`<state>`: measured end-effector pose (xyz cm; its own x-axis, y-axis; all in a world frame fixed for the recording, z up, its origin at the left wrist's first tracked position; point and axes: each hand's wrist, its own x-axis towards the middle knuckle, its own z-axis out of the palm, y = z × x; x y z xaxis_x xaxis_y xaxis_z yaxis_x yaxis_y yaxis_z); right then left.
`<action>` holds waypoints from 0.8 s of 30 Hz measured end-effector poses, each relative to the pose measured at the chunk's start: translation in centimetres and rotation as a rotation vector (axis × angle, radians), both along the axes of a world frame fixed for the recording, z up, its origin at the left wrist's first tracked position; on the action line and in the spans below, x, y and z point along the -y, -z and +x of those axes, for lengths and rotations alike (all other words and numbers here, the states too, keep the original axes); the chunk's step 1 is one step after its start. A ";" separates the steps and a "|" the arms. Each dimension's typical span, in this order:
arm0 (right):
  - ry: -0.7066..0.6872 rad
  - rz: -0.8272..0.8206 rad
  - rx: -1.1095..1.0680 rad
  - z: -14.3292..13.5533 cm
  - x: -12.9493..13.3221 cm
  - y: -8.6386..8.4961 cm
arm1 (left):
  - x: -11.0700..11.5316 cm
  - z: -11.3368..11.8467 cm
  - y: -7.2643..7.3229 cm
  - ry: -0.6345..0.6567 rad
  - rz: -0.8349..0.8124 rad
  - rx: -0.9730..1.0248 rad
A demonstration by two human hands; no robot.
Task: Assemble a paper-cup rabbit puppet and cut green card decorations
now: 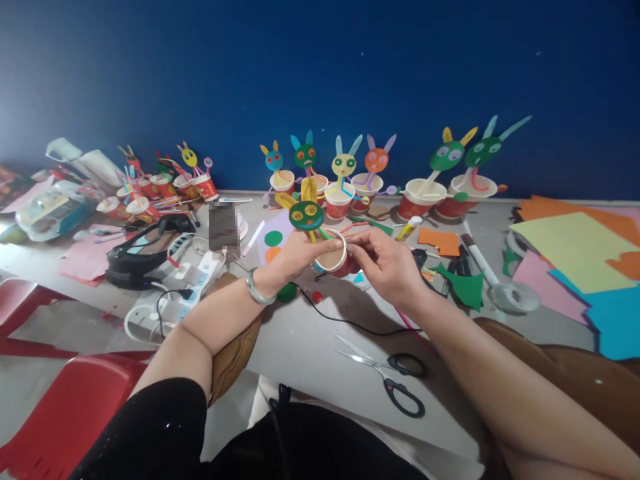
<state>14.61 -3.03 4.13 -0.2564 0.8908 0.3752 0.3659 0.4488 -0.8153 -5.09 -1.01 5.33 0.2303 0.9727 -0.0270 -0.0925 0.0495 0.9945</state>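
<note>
My left hand (pixel 295 259) is closed round a red paper cup (pixel 342 265) and tilts its white rim toward me. Fixed to this cup is a green paper rabbit face (pixel 306 217) with yellow ears, rising above the left hand. At the cup's right rim, the fingers of my right hand (pixel 383 260) are pinched against the wall. Whether they hold a small piece there is hidden. Black-handled scissors (pixel 383 367) lie partly open on the table, below the hands. A green paper disc (pixel 287 293) and a red one (pixel 317 296) rest under my left wrist.
Several finished rabbit cups (pixel 340 200) stand along the blue wall. Coloured paper sheets (pixel 570 253) and a tape roll (pixel 515 297) lie on the right. A glue stick (pixel 409 229) is behind my right hand. Power strips (pixel 195 293) and a black headset (pixel 145 253) sit left.
</note>
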 end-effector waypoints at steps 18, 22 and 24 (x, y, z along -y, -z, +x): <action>0.034 0.027 0.022 0.0 -0.4 0.5 | -0.8 -0.1 0.7 0.062 0.073 -0.002; 0.033 0.020 0.004 0.1 -0.4 0.4 | -0.6 0.0 0.9 0.041 0.053 0.028; 0.032 0.024 0.019 0.3 -0.5 0.3 | -0.6 0.0 0.9 0.040 0.035 0.047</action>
